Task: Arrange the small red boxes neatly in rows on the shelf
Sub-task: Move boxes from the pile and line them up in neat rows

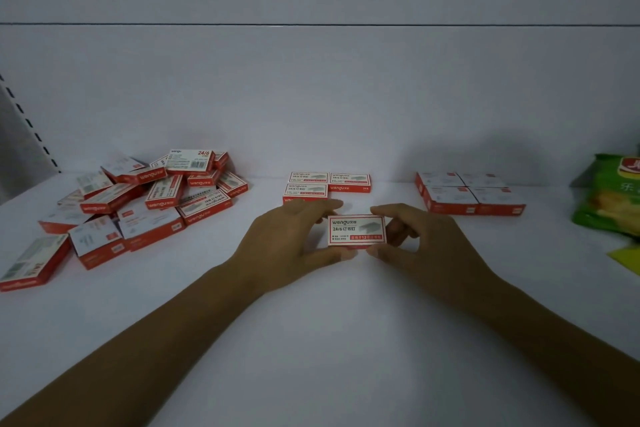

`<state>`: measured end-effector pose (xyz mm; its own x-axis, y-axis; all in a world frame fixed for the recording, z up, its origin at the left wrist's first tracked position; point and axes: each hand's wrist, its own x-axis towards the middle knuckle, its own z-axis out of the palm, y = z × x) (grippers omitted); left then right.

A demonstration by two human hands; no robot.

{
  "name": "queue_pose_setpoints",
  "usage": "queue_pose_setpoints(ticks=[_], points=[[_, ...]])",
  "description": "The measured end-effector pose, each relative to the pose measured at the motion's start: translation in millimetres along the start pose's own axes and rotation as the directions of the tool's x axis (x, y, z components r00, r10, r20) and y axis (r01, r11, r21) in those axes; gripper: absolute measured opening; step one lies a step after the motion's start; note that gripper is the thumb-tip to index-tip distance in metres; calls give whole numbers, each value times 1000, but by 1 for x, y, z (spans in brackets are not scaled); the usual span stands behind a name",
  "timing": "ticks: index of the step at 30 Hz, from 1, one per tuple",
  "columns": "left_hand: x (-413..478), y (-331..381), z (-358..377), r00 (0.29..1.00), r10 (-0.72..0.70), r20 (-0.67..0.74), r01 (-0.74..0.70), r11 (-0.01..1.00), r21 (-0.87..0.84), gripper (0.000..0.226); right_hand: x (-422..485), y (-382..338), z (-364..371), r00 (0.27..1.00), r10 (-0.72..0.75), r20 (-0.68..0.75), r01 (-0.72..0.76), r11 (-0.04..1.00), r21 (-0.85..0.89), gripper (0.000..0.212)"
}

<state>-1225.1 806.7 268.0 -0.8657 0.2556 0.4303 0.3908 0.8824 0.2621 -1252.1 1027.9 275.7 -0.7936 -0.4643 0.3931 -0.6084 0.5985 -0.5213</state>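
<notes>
We note left hand (pixel 291 239) and right hand (pixel 429 243) fingers (pixel 322 206) pinching the red box (pixel 356 230) endwise, long axis crosswise, just before the gap in the three-box group (pixel 306 178).

This looks like a shop: a white metal display shelf (pixel 311 340) with a slotted upright (pixel 33 130) at its left end, the same small red box (pixel 188 160) of staples lying on it many times over, and a green snack packet (pixel 609 198) at the right.
</notes>
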Motion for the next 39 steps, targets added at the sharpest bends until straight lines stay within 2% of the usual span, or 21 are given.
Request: queue_pose_setpoints(ticks=[2,4,6,8,11,17,24,31,35,39], points=[[1,-2,0,998,-43,40,41,999,32,81,1,3,-1,999,19,33,-14,992,-126,51],[2,-3,0,998,-57,27,56,997,47,82,0,2,-3,1000,4,-1,-4,966,-259,53],[1,-6,0,997,-72,-4,72,997,27,77,-3,-6,-5,990,-135,-49,112,940,-323,48],[1,-8,1,993,-115,3,115,993,28,75,-6,-21,-6,979,-196,54,202,904,-376,50],[3,-14,6,985,-166,46,161,983,85,69,-3,-33,-12,963,-104,247,208,871,-445,54],[4,-18,10,989,-133,66,131,991,40,72,27,-27,-12,952,9,305,156,845,-512,49],[3,-15,7,994,-96,53,96,995,-3,74,52,-15,7,971,33,237,88,871,-483,46],[5,-17,7,991,-126,42,126,992,18,69,48,4,24,995,-66,75,91,911,-403,48],[5,-18,9,989,-142,45,139,989,54,73,49,7,27,995,-82,62,99,918,-383,48],[6,-19,8,992,-114,47,113,993,16,71,51,9,29,996,-59,66,79,925,-372,50]])
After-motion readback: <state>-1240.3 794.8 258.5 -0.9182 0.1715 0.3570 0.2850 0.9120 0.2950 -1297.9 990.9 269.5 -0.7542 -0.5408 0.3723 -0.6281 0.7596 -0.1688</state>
